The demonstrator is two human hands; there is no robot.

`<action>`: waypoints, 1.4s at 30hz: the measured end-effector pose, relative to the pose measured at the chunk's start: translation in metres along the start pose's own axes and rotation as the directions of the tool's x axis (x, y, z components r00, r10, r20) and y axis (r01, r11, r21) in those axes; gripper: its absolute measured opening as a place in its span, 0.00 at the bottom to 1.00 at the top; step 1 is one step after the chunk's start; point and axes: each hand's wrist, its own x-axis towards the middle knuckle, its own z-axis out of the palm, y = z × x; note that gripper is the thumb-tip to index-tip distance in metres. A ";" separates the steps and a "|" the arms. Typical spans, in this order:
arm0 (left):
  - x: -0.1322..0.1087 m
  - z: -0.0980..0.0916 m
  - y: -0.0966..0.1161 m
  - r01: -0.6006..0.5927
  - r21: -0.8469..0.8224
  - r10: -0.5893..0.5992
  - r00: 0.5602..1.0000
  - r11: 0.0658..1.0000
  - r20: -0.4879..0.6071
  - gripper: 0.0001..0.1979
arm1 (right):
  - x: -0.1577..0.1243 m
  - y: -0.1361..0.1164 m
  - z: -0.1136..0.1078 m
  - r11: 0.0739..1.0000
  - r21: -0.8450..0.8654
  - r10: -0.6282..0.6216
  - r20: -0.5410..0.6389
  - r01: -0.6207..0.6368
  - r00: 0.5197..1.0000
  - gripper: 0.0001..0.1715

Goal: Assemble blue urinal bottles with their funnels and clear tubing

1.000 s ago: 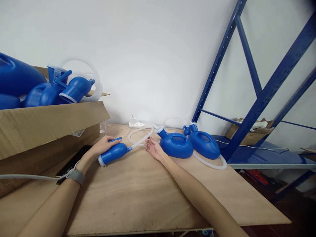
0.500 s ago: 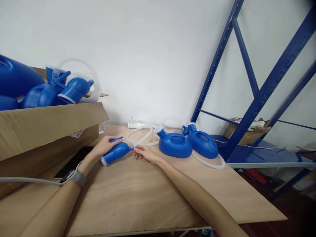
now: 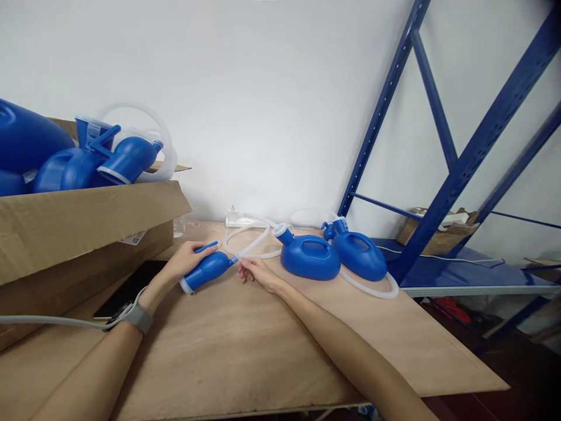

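My left hand (image 3: 187,257) is closed around the handle side of a blue urinal funnel (image 3: 207,271), which lies tilted on the table with its pale-rimmed mouth toward me. A thin nozzle at its far end meets a translucent tube (image 3: 255,243). At that joint, my right hand (image 3: 258,272) pinches the tube between thumb and fingers. The tube loops back along the wall toward a blue urinal bottle (image 3: 309,266) with a white-rimmed neck. Beside it stands a second blue urinal bottle (image 3: 360,262), with another tube curling around it.
An open cardboard box (image 3: 94,216) at the left holds several blue bottles and funnels. A dark tablet-like slab (image 3: 127,289) lies beside it on the wooden table (image 3: 245,356). By the wall sits a white power strip (image 3: 245,222). Blue metal shelving (image 3: 456,175) rises at the right.
My right hand has shifted very slightly away from the nozzle along the tube. The left hand keeps its hold on the funnel. The view has moved a little.
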 end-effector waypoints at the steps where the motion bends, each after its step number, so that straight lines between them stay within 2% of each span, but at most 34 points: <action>1: 0.001 0.001 -0.001 -0.006 -0.001 0.006 1.000 1.000 -0.009 0.30 | 0.000 -0.001 0.000 1.000 0.005 0.000 -0.003 0.000 1.000 0.28; 9: 0.001 0.014 -0.001 -0.077 0.035 0.080 0.992 0.996 -0.100 0.28 | -0.005 -0.003 0.000 0.999 0.043 0.007 -0.016 -0.006 1.000 0.26; 19: 0.001 0.017 0.004 -0.085 0.097 0.092 0.993 0.992 -0.079 0.29 | 0.001 -0.001 -0.001 0.996 0.082 0.025 -0.075 -0.019 0.997 0.20; 27: 0.001 0.019 0.001 -0.073 0.063 0.079 0.992 0.995 -0.094 0.29 | -0.002 -0.003 -0.002 0.994 0.105 0.027 -0.049 -0.022 0.998 0.26; 35: 0.001 0.016 0.003 -0.033 0.143 0.048 0.994 0.989 -0.098 0.31 | -0.002 -0.002 -0.003 0.995 0.097 0.030 -0.048 -0.025 0.998 0.25; 42: 0.002 0.019 0.002 -0.061 0.159 0.084 0.986 0.985 -0.142 0.31 | -0.005 -0.005 0.000 0.998 0.056 -0.003 -0.030 0.004 1.000 0.25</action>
